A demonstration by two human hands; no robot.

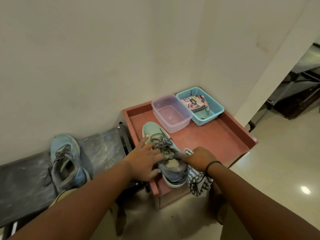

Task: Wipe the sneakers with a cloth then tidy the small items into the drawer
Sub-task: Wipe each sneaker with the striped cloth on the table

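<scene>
On the far left we see one blue-grey sneaker [66,163] lying on a dark bench [103,153], its long axis running away from us with the toe toward the wall and the heel nearest us. Just right of the bench stands a reddish-brown cabinet top with a raised rim [225,137]. On it, near its front left corner, sits the second sneaker [166,153], mint at the toe; its length runs from the front edge back and slightly left, toe pointing toward the wall. Our left hand [147,160] lies spread over its laces and collar, fingers apart, pressing rather than clasping. Our right hand [200,159] is closed around a striped and checked cloth [199,182] against the shoe's right side, the cloth hanging below the wrist. Behind the shoe is a clear plastic tub [171,112], nothing visible inside. Touching it on the right, a turquoise mesh basket [212,108] holds patterned fabric pieces [194,103].
</scene>
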